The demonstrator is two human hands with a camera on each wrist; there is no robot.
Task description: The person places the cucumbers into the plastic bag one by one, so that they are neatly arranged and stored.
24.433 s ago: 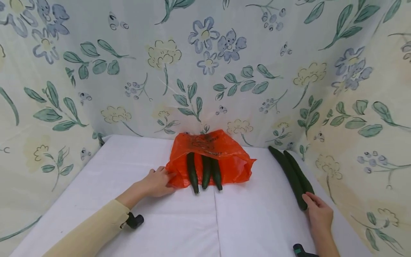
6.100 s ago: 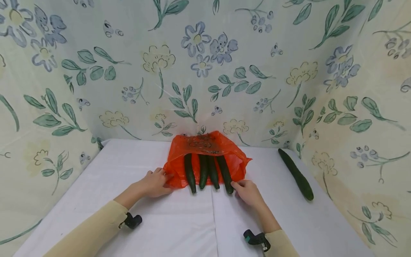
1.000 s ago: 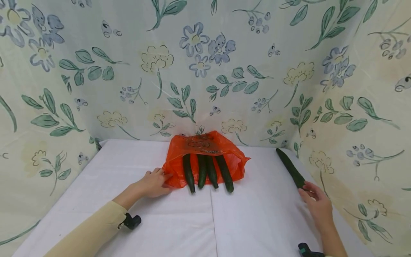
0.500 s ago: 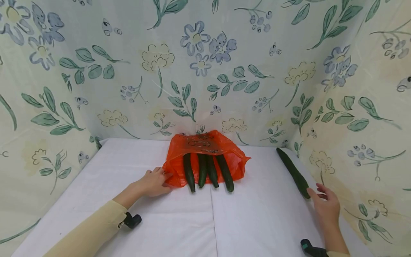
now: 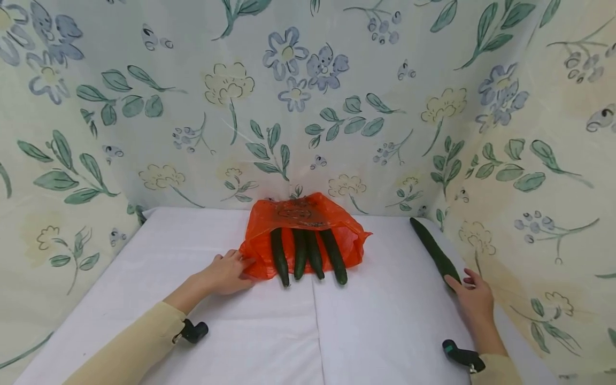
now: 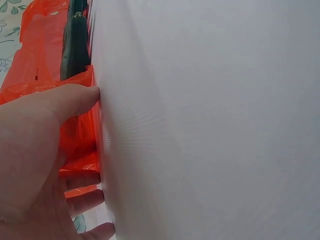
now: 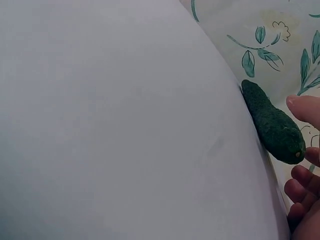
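Observation:
A red plastic bag (image 5: 289, 215) lies on its side with its mouth facing me. Several dark green cucumbers (image 5: 336, 259) lie in it, their near ends sticking out. At the bag's left edge my left hand (image 5: 227, 274) touches the plastic, thumb and fingers apart with fingertips down on the cloth. A lone cucumber (image 5: 435, 248) lies at the table's right side. My right hand (image 5: 475, 299) is at its near end, thumb to one side and fingers to the other. In the right wrist view a gap shows between the thumb (image 7: 304, 107) and this cucumber (image 7: 280, 132).
A white cloth (image 5: 269, 337) covers the table, with a crease down its middle. Floral curtains (image 5: 192, 117) hang close behind and along both sides. Small black cameras (image 5: 194, 331) sit on both wrists.
Since six seconds ago my right hand has left the bag's rightmost cucumber and moved right to the lone one. Over the last second it shifts slightly around that cucumber's end. My left hand stays put.

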